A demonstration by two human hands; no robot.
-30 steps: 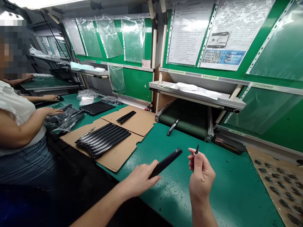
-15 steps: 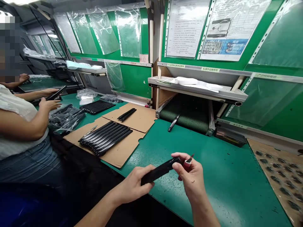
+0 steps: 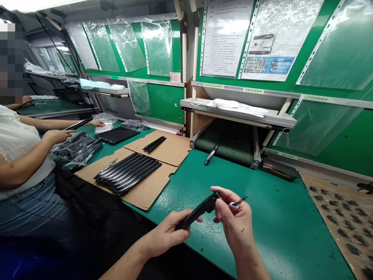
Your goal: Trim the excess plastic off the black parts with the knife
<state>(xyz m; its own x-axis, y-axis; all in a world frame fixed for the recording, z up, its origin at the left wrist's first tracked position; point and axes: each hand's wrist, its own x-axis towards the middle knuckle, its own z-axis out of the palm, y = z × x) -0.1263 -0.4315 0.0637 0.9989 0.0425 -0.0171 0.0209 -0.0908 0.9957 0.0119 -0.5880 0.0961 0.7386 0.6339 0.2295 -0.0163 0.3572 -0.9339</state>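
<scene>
Black plastic, long and slim, sits right in the middle of the action: the black part [image 3: 199, 212] slants up from lower centre above the green counter [image 3: 256, 237]. The left hand [image 3: 166, 233] is wrapped around its near end, fingers curled closed. And the right hand [image 3: 237, 221] is up at the far end, thumb and forefinger nearly together on the tip, the other fingers folded around a small pointed tool [image 3: 240, 201] that juts out to the right, white and red at its collar.

Over at centre left, a row of black strips [image 3: 128, 173] lies side by side on brown cardboard [image 3: 145, 196], with a smaller bundle [image 3: 154, 144] just behind. Look to the centre, and one dark piece [image 3: 211, 154] rests at the front edge of the ribbed conveyor belt [image 3: 230, 149]. Lower right, a brown sheet [image 3: 323, 210] carries rows of small dark pieces, near a dark tray [image 3: 279, 170]. Out at the left edge, another person [image 3: 21, 155] in a white top holds a long black piece [image 3: 78, 123], one arm reaching towards plastic bags [image 3: 105, 118].
</scene>
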